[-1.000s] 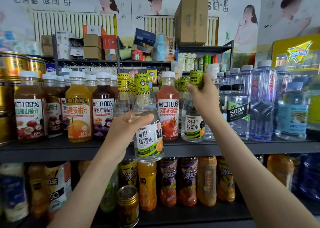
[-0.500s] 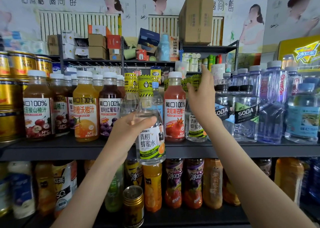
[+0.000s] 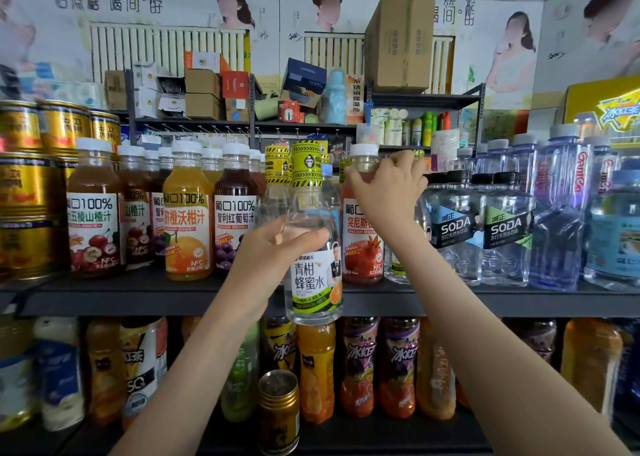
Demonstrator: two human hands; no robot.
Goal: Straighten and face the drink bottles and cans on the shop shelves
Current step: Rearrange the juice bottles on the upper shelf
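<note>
My left hand point(image 3: 273, 254) grips a clear honey-water bottle point(image 3: 313, 268) with a yellow-black striped cap, holding it out in front of the dark shelf edge point(image 3: 138, 296), label facing me. My right hand point(image 3: 388, 192) is curled over the neck and shoulder of a red pomegranate juice bottle point(image 3: 362, 247) with a white cap, which stands upright on the shelf. More striped-cap bottles point(image 3: 277, 168) stand behind the held one. Part of another clear bottle point(image 3: 394, 268) shows behind my right wrist.
Juice bottles point(image 3: 187, 213) with white caps line the shelf to the left, gold cans point(image 3: 31, 185) at far left. SODA water bottles point(image 3: 481, 227) and tall clear bottles point(image 3: 557, 220) stand to the right. The lower shelf holds tea bottles point(image 3: 360, 365) and a gold can point(image 3: 278, 410).
My right hand has left the bottles behind and come left and down onto the red juice bottle's neck. My left hand still holds the honey-water bottle in the same place.
</note>
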